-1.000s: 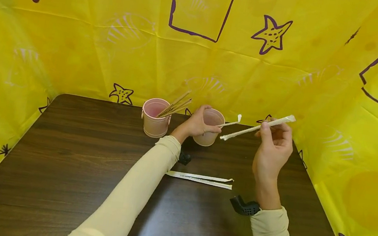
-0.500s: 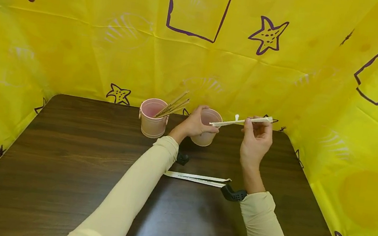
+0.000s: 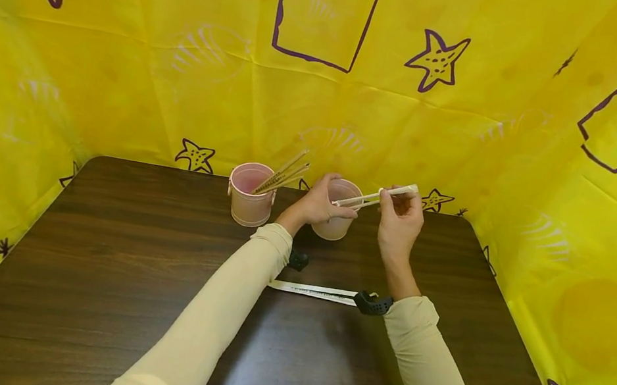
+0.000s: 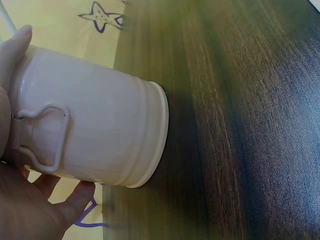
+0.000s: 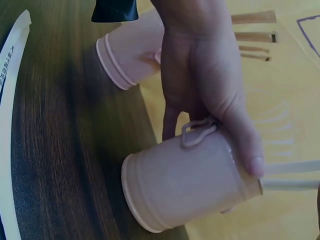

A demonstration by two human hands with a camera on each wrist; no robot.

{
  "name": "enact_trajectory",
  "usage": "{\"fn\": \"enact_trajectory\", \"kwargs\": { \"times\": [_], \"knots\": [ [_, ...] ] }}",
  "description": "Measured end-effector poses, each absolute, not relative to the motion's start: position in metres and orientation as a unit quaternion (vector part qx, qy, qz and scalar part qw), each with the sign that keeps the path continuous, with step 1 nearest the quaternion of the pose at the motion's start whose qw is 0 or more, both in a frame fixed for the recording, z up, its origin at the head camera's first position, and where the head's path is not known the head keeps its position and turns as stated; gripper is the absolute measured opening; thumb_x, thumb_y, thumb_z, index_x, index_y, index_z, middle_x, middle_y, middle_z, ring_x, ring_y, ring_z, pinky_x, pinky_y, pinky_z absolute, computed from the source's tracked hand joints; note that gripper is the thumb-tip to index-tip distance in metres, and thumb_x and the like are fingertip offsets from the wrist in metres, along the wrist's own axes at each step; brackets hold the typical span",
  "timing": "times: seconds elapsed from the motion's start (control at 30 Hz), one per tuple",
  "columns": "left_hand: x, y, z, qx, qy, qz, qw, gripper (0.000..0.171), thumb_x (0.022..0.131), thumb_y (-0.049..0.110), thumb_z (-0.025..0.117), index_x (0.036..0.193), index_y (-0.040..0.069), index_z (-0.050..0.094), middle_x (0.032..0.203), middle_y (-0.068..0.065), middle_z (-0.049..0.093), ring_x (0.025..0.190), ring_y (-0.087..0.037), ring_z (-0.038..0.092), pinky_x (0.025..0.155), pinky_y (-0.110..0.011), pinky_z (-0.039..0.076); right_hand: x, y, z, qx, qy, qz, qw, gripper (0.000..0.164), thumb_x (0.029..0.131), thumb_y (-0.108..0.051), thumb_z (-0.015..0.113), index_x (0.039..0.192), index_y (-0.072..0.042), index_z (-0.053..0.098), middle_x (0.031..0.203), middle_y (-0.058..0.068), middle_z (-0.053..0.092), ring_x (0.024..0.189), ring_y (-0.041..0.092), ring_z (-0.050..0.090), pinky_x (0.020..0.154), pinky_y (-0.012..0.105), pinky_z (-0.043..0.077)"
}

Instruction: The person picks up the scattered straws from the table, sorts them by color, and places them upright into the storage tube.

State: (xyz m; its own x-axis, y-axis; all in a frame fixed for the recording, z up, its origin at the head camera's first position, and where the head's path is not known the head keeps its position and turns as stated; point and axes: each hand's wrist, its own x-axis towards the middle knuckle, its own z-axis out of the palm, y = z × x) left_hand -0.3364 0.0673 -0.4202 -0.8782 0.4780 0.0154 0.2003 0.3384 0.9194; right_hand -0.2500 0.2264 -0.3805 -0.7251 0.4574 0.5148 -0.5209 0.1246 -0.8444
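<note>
One pink bucket [image 3: 333, 229] is gripped by the left hand [image 3: 315, 203]; the right hand [image 3: 400, 229] pinches a white stick [image 3: 404, 190].

Table [image 3: 90, 293], far edge
Left bucket [image 3: 250, 212], sticks [image 3: 266, 186] inside; right bucket [image 3: 333, 228] beside it, in my left hand [image 3: 318, 202]; held stick [image 3: 366, 197] at its rim, in my right hand [image 3: 401, 229]; strips [image 3: 305, 291] in front.

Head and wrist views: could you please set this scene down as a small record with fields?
Left grip: holds the right bucket near its rim
Right grip: pinches a straw, its tip at that bucket's mouth
Second straw: crosses the same rim, far end hidden
Left bucket: holds brown sticks that lean right in the head view
Strips: two, white, on the table in front of both buckets
Backdrop: yellow with purple-outlined stars
</note>
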Motion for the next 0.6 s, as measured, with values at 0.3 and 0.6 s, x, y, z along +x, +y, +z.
{"fn": "enact_trajectory", "kwargs": {
  "times": [0.3,0.6],
  "knots": [
    [-0.337,0.069,-0.422,0.209,0.814,0.528,0.12,0.103,0.083,0.038,0.085,0.158,0.009,0.021,0.159,-0.018,0.031,0.146,-0.036,0.037,0.12,-0.051,0.036,-0.241,0.223,-0.374,0.014,-0.663,0.662,0.348,0.033,0.092,0.005,0.07,0.117,0.02,0.056,0.1,0.014,0.066,0.076,0.01,0.061,0.063,0.014,0.051],
    [-0.337,0.069,-0.423,0.205,0.813,0.53,0.125,0.101,0.084,0.038,0.084,0.158,0.011,0.021,0.159,-0.018,0.03,0.146,-0.036,0.037,0.118,-0.052,0.039,-0.222,0.224,-0.375,-0.006,-0.677,0.659,0.328,0.038,0.092,0.002,0.07,0.123,0.017,0.054,0.112,0.023,0.059,0.077,0.007,0.055,0.066,0.011,0.049]
  ]
}}
